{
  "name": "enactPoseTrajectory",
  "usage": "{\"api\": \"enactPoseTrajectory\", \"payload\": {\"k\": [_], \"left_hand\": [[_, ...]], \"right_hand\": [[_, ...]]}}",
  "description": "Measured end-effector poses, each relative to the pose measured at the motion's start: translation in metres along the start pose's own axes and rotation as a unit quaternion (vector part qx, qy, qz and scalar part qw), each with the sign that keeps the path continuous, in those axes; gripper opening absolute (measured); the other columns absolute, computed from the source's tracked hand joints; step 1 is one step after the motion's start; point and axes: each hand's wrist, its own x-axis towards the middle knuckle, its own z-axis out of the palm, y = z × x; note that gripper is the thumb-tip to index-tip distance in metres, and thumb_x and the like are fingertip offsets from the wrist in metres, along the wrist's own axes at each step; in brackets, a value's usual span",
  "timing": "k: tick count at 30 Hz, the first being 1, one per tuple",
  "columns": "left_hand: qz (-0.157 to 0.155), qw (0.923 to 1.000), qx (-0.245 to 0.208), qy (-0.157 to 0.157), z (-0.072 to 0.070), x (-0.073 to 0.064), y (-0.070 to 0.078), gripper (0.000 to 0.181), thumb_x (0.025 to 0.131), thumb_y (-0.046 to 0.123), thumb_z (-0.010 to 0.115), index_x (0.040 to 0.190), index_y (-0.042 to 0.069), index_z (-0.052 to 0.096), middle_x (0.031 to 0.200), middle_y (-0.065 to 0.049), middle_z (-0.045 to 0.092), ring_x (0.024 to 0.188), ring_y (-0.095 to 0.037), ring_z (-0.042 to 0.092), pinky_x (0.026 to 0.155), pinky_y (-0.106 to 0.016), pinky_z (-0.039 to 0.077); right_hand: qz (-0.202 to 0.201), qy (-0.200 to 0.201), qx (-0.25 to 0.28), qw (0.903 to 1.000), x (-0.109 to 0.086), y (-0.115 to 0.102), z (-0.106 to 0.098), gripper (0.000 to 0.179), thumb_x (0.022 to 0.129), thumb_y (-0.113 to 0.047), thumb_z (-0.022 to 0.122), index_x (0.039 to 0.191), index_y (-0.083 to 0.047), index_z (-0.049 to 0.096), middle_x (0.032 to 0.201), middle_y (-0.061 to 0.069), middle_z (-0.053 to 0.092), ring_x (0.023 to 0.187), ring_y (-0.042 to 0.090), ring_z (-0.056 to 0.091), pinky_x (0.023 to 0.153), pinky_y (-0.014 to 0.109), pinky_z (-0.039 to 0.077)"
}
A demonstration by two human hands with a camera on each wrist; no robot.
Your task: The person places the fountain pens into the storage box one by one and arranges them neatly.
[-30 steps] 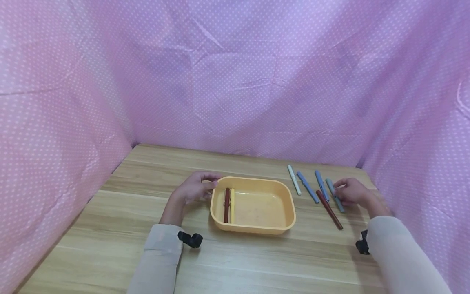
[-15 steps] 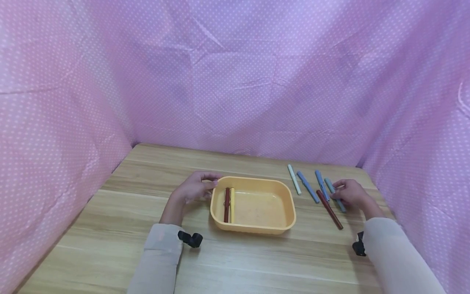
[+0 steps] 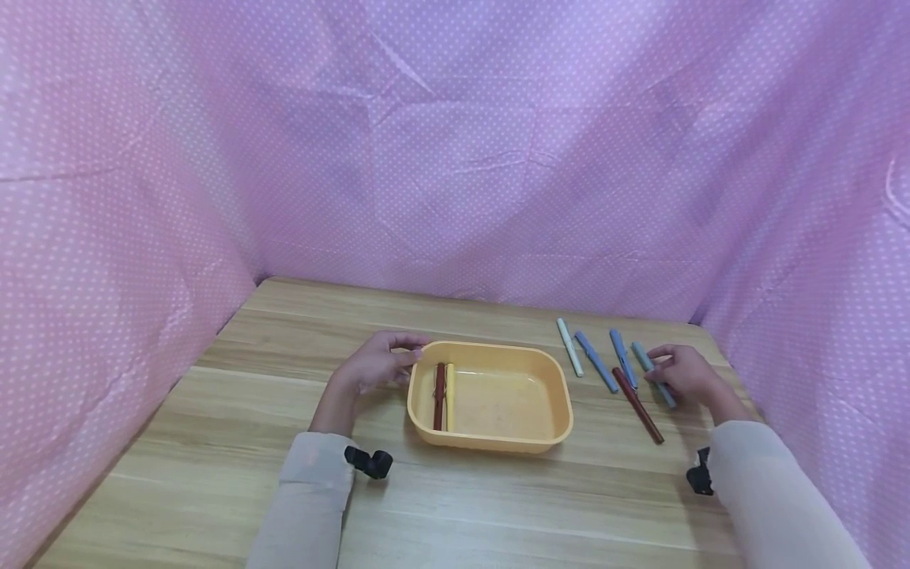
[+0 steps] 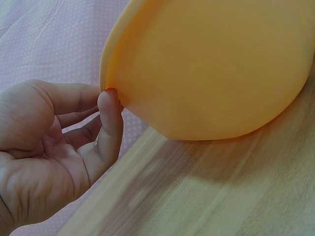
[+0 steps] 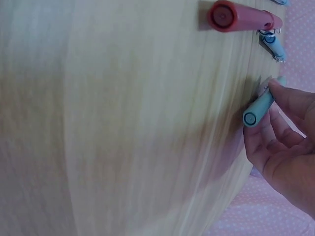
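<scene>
Far left, the tabletop (image 3: 483,506) edge runs at a slant along pink dotted cloth (image 3: 455,158); wood grain spans from there to your left arm. Your left hand (image 3: 373,367) pinches the yellow box (image 3: 498,444) by its rim at the far left corner. Inside the box, near its left wall: a dark red pen (image 3: 439,399) and a yellow pen (image 3: 450,399), side by side. The box floor shows from these across to the right wall.

Next, a strip of wood, then loose pens in order: white pen (image 3: 569,348), first blue pen (image 3: 596,361), second blue pen (image 3: 623,358), brownish red pen (image 3: 637,405) with its far end close against the second blue one; contact hard to tell. Outermost, the teal pen (image 5: 258,109), between thumb and fingers of your right hand (image 3: 686,373); whether it touches wood, cannot tell.

Rear edge runs behind the pens, nearest the white one. The far right corner sits just beyond your right hand, cloth close on that side.
</scene>
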Motion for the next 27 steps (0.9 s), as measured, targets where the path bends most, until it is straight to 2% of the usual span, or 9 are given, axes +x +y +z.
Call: {"api": "enactPoseTrajectory", "payload": {"k": [7,17,27], "left_hand": [[0.000,1.0000,0.001,-0.001,0.000,-0.001,0.001,0.032,0.103,0.006,0.060,0.134,0.006,0.065,0.131,-0.016,0.057,0.091,-0.026,0.067,0.073,-0.033,0.061],[0.004,1.0000,-0.001,-0.006,0.001,-0.001,0.002,0.034,0.103,0.006,0.060,0.136,0.004,0.063,0.132,-0.018,0.055,0.096,-0.031,0.068,0.077,-0.036,0.062],[-0.001,1.0000,-0.003,0.000,0.002,-0.003,0.000,0.034,0.102,0.006,0.060,0.136,0.005,0.064,0.132,-0.017,0.057,0.096,-0.029,0.068,0.076,-0.036,0.062]], "right_hand": [[-0.012,0.022,-0.020,0.9995,-0.001,0.000,-0.003,0.040,0.096,0.003,0.059,0.131,0.020,0.049,0.113,0.039,0.064,0.095,0.035,0.068,0.070,0.031,0.057],[-0.019,0.019,-0.010,0.9996,-0.001,-0.002,-0.008,0.041,0.096,0.004,0.059,0.132,0.021,0.047,0.107,0.036,0.065,0.089,0.027,0.067,0.065,0.028,0.056],[-0.035,0.011,0.021,0.9991,-0.004,-0.016,-0.014,0.045,0.095,0.005,0.058,0.135,0.022,0.044,0.108,0.037,0.065,0.085,0.023,0.066,0.066,0.032,0.059]]}}
